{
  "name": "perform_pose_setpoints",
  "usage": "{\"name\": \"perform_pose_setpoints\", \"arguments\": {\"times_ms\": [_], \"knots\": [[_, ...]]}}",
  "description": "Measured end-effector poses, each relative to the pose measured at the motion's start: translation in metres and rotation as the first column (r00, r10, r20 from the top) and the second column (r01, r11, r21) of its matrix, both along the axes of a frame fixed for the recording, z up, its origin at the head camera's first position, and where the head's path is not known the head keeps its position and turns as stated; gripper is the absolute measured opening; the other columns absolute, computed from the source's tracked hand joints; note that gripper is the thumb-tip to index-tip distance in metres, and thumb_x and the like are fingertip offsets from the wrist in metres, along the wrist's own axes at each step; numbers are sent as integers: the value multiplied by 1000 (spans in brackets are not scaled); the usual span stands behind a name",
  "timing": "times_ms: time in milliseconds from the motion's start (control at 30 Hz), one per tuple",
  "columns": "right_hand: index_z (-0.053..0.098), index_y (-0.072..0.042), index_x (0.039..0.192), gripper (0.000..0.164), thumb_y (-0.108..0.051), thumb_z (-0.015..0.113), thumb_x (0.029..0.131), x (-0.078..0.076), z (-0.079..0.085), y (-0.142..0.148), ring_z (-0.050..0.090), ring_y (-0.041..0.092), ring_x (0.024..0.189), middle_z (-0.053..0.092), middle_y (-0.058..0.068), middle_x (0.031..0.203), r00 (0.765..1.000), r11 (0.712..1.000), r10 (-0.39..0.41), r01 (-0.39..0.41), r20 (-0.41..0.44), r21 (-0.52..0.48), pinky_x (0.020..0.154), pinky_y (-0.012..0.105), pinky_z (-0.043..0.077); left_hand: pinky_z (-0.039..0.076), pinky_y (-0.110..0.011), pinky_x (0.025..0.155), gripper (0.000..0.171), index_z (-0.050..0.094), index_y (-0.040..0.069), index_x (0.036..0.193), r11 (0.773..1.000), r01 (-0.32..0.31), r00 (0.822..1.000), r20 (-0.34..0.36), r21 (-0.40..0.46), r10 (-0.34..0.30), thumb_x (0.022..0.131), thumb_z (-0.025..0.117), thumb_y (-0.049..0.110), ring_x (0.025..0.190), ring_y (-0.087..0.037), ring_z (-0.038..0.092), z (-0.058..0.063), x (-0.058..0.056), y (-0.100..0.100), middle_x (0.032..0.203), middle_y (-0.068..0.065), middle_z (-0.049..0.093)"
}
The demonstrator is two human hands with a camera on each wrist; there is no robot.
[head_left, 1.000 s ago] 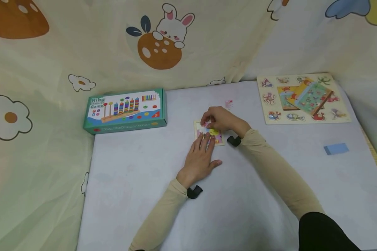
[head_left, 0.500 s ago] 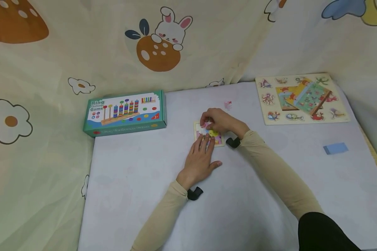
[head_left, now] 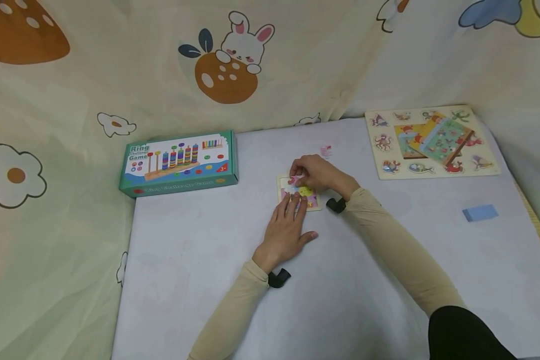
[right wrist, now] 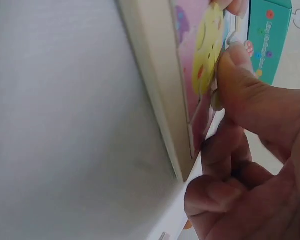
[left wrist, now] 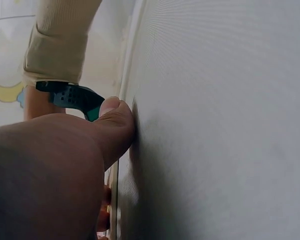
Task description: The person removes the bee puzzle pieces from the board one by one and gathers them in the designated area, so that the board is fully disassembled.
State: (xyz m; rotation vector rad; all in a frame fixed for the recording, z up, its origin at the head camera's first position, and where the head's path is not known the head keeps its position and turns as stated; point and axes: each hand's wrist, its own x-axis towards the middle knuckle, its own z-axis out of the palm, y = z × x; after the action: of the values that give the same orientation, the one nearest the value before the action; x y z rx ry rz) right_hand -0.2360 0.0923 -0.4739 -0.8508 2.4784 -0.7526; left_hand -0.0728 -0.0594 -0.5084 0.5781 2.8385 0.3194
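Right hand: shifts slightly rightward over the puzzle board [head_left: 279, 188] from where it stands half a second earlier; this hand [head_left: 319, 172] pinches what appears to be a pink puzzle piece [head_left: 299, 177] between thumb and forefinger, the other fingers curled behind, as the right wrist view shows.

Left hand: lies in the same spot on the board as in the earlier frame; the hand [head_left: 284, 234], its fingers extended and grasping nothing, rests its fingertips on the board's near part, thumb spread out over the white cloth [head_left: 198, 260].

Puzzle board: sits flat on the cloth at mid-table, between the two hands; pink and purple artwork and a yellow figure [head_left: 306, 190] fill much of its frame, while a pale patch shows toward the far left corner, near the pinched piece.

Loose piece: one pink-and-white piece [head_left: 326, 151] waits on the cloth beyond the right hand, well clear of the board.

Step in hand: by all appearances, fitting the pinched piece into the upper part of the picture while the left hand steadies the frame; whether the piece is seated cannot be told, as the fingers cover it.

Next move: seems to call for a small nudge to line up the edges, then a downward press before the pinch loosens; the loose piece looks like the one left to place.
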Motion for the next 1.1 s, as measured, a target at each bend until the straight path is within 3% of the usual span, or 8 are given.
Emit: {"name": "perform_pose_setpoints", "arguments": {"times_ms": [300,467,633,900,1100], "knots": [[68,-9,113,15,-12,75,100,1,-1,6,64,23,97,73,9,106,999,996,15,-11,44,-90,93,42,51,11,-47,134,91,19,9,170,1000,-5,1000,23,7,4,105,54,62,166,-35,3,1,1,1,178,-15,11],[69,-9,115,13,-11,72,102,0,-1,10,63,22,94,74,8,106,998,984,-15,25,55,-179,89,40,50,11,-48,134,91,19,8,170,1000,-5,1000,18,26,5,105,55,61,165,-36,4,-1,1,2,178,-16,12],[70,-9,116,21,-9,78,97,-2,0,16,66,21,85,72,9,103,995,959,-80,92,57,-267,78,33,52,12,-48,134,91,19,9,170,1000,-10,1000,15,28,10,105,55,61,165,-36,4,-2,1,0,178,-16,12],[77,-8,114,26,-12,86,90,-7,-1,29,73,21,91,78,8,106,982,951,-184,188,40,-245,84,34,55,12,-47,134,92,16,10,171,1000,-11,1000,21,28,10,105,55,61,166,-35,3,-2,2,0,178,-15,11],[79,-9,114,25,-10,86,90,-8,-2,39,71,22,88,78,10,105,973,939,-228,231,42,-254,79,31,54,13,-47,134,93,17,10,171,1000,-11,1000,6,29,10,104,55,62,165,-35,4,-2,1,0,178,-15,11]]}}
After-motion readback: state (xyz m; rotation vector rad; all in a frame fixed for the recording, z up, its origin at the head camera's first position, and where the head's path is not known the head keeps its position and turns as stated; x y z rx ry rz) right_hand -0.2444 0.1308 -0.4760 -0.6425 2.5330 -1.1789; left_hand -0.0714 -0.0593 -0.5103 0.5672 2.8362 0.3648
